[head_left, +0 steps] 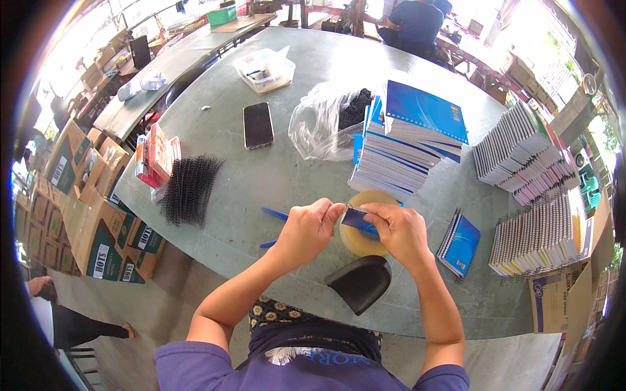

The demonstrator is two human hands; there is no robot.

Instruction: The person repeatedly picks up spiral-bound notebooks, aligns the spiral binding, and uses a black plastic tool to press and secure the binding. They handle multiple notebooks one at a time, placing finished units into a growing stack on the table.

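Observation:
Over the near middle of the table, both my hands meet at a small blue notebook [354,217], tilted, with a bit of coil at its left corner. My right hand [403,231] is closed round its right side, thumb on top. At the coil corner, my left hand [306,228] pinches with thumb and forefinger; its other fingers are curled. Below the notebook lies a wide roll of clear yellowish tape [360,246], partly covered by it and my right hand. Beside my left hand, a blue-handled tool [274,213] is half hidden. A black, rounded holder [362,284] sits nearest me.
Stacked unbound blue booklets [398,156] stand beyond my hands, beside a plastic bag [319,124] of black coils. Bound notebooks [535,234] are piled right; one blue notebook [460,242] lies alone. Black coils [189,189], a phone [258,126] and a plastic tub [264,70] occupy the left.

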